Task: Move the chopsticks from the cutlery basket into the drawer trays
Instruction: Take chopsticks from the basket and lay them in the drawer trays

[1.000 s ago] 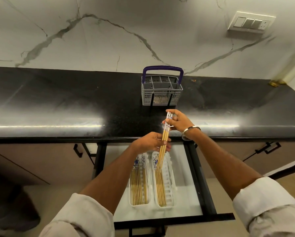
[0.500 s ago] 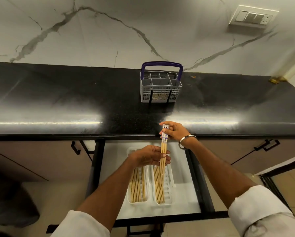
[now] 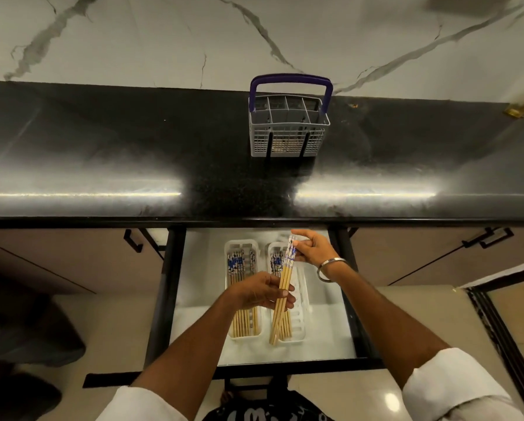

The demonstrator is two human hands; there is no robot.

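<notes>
A bundle of chopsticks [image 3: 285,281] was being carried low over the open drawer [image 3: 321,329], so the step in hand was judged to be the laying-down into the right tray [image 3: 300,302]. The bundle was pinched at its patterned tops by the right hand [image 3: 310,249], up at one o'clock of the drawer, and its bare shafts were cupped by the curled fingers of the left hand [image 3: 256,291] near the drawer's centre. The tips were seen at six o'clock, over the near rim of that tray. The left tray [image 3: 228,247], at nine o'clock of the bundle, was already lined with chopsticks. Next, the bundle would need to be squared with the tray and lowered flat. Up at twelve o'clock, the cutlery basket [image 3: 288,129] was left on the black counter [image 3: 102,153]; some sticks appeared to remain inside
</notes>
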